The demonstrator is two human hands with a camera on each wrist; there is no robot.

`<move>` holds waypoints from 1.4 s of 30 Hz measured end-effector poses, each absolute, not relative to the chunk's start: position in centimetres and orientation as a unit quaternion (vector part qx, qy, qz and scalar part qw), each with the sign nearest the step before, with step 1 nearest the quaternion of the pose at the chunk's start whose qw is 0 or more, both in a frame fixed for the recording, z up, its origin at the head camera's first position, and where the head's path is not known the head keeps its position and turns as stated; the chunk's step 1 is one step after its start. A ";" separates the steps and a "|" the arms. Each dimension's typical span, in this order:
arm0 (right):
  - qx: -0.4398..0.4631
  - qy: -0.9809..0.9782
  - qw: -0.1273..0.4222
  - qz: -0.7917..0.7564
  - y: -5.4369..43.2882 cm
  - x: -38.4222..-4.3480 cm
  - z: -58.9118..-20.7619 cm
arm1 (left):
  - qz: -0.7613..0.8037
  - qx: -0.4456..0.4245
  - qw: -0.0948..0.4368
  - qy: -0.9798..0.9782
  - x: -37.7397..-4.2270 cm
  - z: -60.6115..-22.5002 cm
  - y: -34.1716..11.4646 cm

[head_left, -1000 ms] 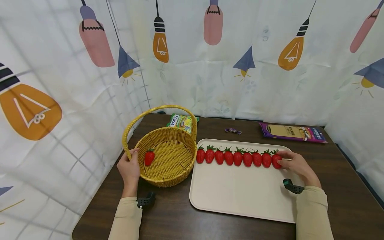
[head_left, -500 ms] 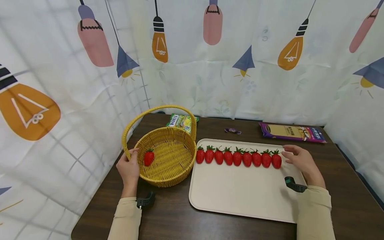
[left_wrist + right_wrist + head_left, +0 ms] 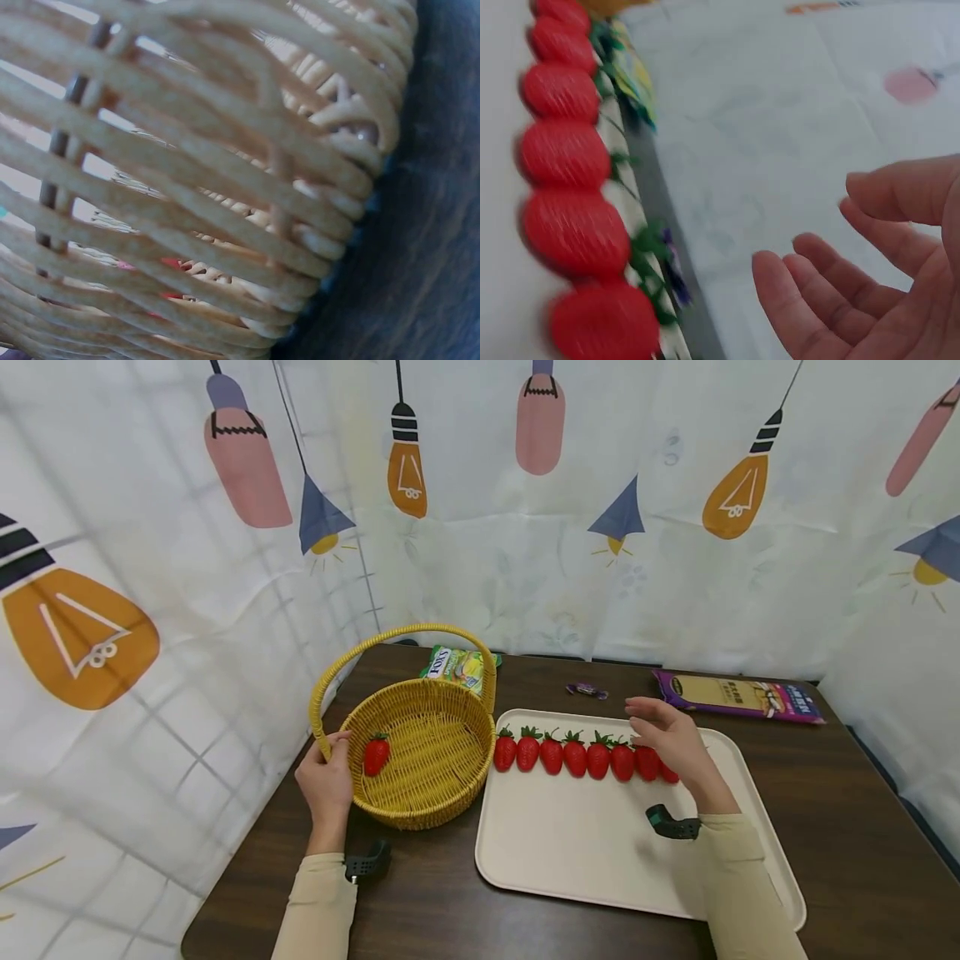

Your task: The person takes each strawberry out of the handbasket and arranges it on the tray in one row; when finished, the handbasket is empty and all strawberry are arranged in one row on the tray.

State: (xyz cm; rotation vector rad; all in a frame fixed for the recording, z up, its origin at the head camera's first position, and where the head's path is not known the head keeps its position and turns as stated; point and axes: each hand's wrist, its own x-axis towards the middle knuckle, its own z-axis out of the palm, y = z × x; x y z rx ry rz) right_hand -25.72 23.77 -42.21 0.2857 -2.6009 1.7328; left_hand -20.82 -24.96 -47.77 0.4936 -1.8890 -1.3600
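My left hand grips the yellow wicker basket at its left side, where the tall handle meets the rim. One red strawberry lies inside the basket, towards the left. Close up in the left wrist view, the woven wall fills most of the picture, with a bit of red showing through. On the cream tray, several strawberries stand in a row along the far edge, leaves pointing away. Above the row's right end hovers my right hand, holding nothing, fingers apart and loosely bent; it hides part of the row.
Behind the basket lies a green candy bag. A small purple-wrapped candy is beyond the tray, and a long purple-and-gold snack packet sits at the back right. A printed curtain closes off the back and sides.
My right hand has let go of the strawberry at the row's right end, lifted away, then moved left over the row. The left hand stays on the basket.
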 end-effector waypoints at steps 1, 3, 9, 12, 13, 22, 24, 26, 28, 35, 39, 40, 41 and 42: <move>0.096 -0.827 -0.002 0.555 22.9 -26.0 -42.3 | -0.531 0.192 0.373 -0.736 -20.8 -47.8 -24.9; 0.106 -0.822 -0.006 0.559 20.9 -26.5 -42.4 | -0.531 0.192 0.374 -0.736 -20.8 -47.8 -24.9; 0.137 -0.823 -0.014 0.551 14.6 -26.3 -42.4 | -0.529 0.191 0.375 -0.737 -20.8 -47.9 -25.0; 0.151 -0.836 -0.003 0.528 11.7 -26.0 -42.7 | -0.527 0.190 0.374 -0.739 -20.8 -47.9 -25.1; 0.154 -0.838 0.003 0.524 10.8 -25.9 -42.7 | -0.526 0.190 0.374 -0.740 -20.8 -47.9 -25.1; 0.214 -0.819 0.051 0.530 5.0 -25.2 -43.1 | -0.532 0.181 0.369 -0.741 -20.6 -47.6 -25.0; 0.234 -0.817 0.055 0.525 4.0 -24.9 -43.1 | -0.532 0.180 0.369 -0.741 -20.6 -47.5 -24.9; 0.252 -0.816 0.051 0.518 3.0 -24.5 -43.2 | -0.533 0.179 0.368 -0.741 -20.6 -47.6 -24.9; 0.265 -0.820 0.045 0.505 2.0 -24.3 -43.4 | -0.533 0.178 0.367 -0.741 -20.6 -47.6 -24.9; 0.280 -0.830 0.001 0.481 -1.0 -24.2 -43.6 | -0.539 0.178 0.366 -0.737 -20.6 -47.7 -25.0; 0.296 -0.827 -0.025 0.478 -2.4 -24.6 -43.6 | -0.538 0.175 0.370 -0.737 -20.6 -47.7 -25.0; 0.299 -0.826 -0.032 0.477 -2.7 -24.7 -43.6 | -0.538 0.174 0.370 -0.736 -20.6 -47.7 -25.0; 0.301 -0.825 -0.039 0.477 -3.1 -24.8 -43.7 | -0.539 0.175 0.371 -0.736 -20.6 -47.7 -25.0; 0.303 -0.824 -0.048 0.476 -3.5 -25.0 -43.7 | -0.539 0.174 0.371 -0.736 -20.6 -47.7 -25.0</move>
